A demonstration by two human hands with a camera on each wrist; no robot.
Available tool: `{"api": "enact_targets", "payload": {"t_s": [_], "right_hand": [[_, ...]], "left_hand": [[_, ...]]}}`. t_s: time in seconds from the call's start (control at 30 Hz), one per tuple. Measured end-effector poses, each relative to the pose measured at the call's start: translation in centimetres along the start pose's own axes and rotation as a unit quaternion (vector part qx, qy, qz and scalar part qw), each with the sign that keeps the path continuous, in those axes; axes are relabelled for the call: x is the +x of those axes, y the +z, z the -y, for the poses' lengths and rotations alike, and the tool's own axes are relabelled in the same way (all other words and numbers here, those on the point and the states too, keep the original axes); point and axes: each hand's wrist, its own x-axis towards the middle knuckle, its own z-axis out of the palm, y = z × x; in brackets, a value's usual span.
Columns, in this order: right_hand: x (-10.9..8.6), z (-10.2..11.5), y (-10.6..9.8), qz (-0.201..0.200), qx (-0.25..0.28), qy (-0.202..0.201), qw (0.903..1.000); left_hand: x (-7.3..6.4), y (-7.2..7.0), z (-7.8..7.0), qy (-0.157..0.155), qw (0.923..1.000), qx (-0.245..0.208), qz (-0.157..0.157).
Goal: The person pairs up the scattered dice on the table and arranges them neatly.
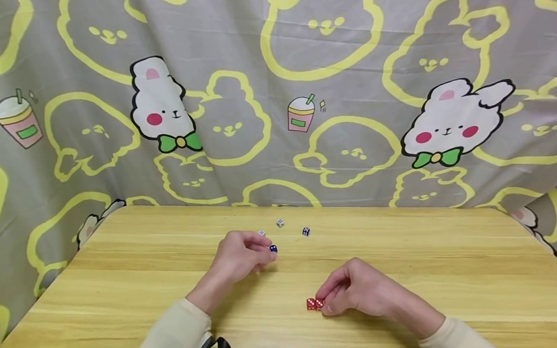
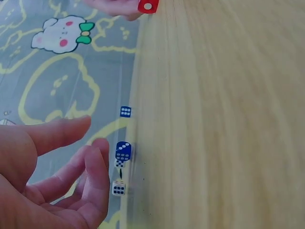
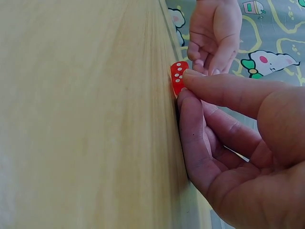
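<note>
Right fingers (image 3: 192, 124) pinch one red die (image 1: 320, 304) just beside another red die (image 1: 311, 304) on the worktop (image 1: 166, 250); left fingers (image 2: 97, 181) stand parted beside a blue die (image 1: 273, 248). We seem mid-placement; next move likely calls for a light left pinch.

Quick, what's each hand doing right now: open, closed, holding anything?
Left hand: open, holding nothing, fingertips beside a blue die.
Right hand: closed, pinching a red die, another red die beside it.
</note>
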Motion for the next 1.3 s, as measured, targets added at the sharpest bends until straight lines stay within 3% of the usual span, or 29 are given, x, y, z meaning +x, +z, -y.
{"api": "enact_targets", "payload": {"t_s": [0.37, 0.9, 1.3], "right_hand": [[0.1, -0.1, 0.0, 0.0, -0.002, -0.009, 1.0], [0.1, 0.0, 0.0, -0.001, 0.004, -0.007, 1.0], [0.1, -0.2, 0.1, -0.006, 0.001, -0.009, 0.9999]], "left_hand": [[1.4, 0.1, 0.2, -0.036, 0.9983, 0.044, -0.007], [2.6, 0.9, 0.4, -0.036, 0.9978, 0.052, -0.019], [2.5, 0.9, 0.5, -0.031, 0.9976, 0.06, -0.014]]}}
